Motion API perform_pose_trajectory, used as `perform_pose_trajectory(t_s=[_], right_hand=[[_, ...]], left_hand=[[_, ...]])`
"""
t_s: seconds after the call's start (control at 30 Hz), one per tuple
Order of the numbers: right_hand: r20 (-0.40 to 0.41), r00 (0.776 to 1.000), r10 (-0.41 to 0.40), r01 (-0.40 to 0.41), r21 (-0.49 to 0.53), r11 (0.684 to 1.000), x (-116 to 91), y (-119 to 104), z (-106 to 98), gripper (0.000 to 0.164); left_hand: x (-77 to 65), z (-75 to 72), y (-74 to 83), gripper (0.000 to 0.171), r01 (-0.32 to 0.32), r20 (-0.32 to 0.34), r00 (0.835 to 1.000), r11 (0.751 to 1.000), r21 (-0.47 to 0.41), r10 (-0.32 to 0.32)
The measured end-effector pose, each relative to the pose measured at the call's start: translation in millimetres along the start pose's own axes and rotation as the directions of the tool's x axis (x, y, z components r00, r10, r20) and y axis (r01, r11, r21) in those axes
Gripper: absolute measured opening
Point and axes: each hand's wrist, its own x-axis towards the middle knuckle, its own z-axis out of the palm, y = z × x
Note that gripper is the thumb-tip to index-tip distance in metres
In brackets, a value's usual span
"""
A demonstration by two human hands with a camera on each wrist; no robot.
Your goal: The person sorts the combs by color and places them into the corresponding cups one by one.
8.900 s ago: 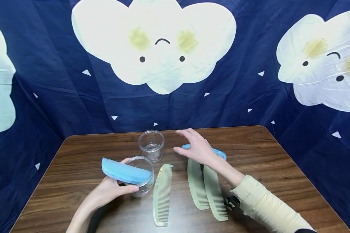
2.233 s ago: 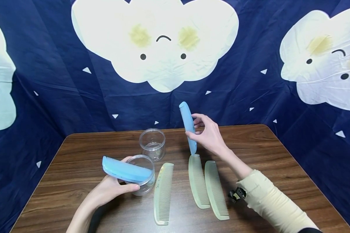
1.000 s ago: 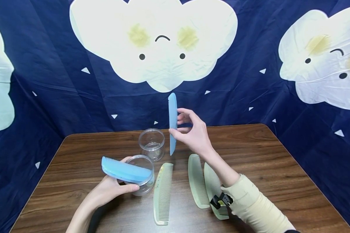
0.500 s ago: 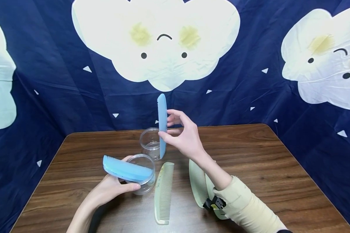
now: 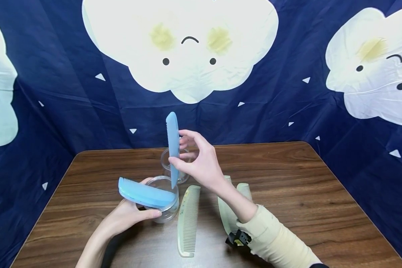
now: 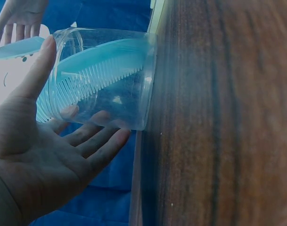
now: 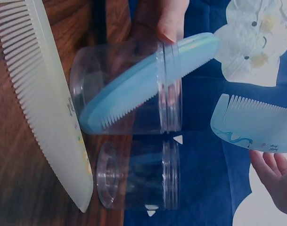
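My left hand [image 5: 128, 216] grips a clear plastic jar [image 6: 129, 108], thumb on one side and fingers on the other. A light blue comb [image 5: 142, 191] leans inside that jar, its upper end sticking out past the rim to the left. Between thumb and fingers, my right hand [image 5: 201, 158] pinches another light blue comb [image 5: 173, 139], held upright in the air. The lower tip of this comb overlaps the jar's mouth in the head view. Teeth and a small painted pattern show on the held comb [image 7: 251, 125] in the right wrist view.
A second clear jar [image 7: 138, 176] stands behind the held one, partly hidden by the right hand's comb. Pale green combs lie on the wooden table [image 5: 305, 193]: one [image 5: 189, 221] beside the jar, two [image 5: 226, 212] partly under the right forearm. A dark blue curtain [image 5: 221, 123] hangs behind.
My right hand has picked the blue comb up from the table behind the green combs, turned it upright and carried it left to the jar. The left hand and its jar have stayed in place.
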Motion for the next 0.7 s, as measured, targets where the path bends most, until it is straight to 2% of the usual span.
perform_pose_trajectory(t_s=[0.4, 0.53, 0.7], right_hand=[[0.07, 0.997, 0.008, -0.006, -0.03, 1.0, -12, 8, 18, 0.067], [0.111, 0.994, 0.024, -0.015, -0.085, 0.996, -17, 12, 23, 0.066], [0.161, 0.987, 0.0, 0.025, -0.153, 0.988, -22, 16, 28, 0.066]], left_hand=[[-0.1, -0.1, 0.7, 0.09, -0.002, -0.002, 1.0, 1.0, 0.017, 0.002], [-0.2, -0.3, 0.9, 0.089, -0.002, 0.005, 1.0, 1.0, 0.01, 0.002], [-0.1, -0.2, 0.2, 0.089, -0.015, 0.011, 1.0, 1.0, 0.006, 0.015]])
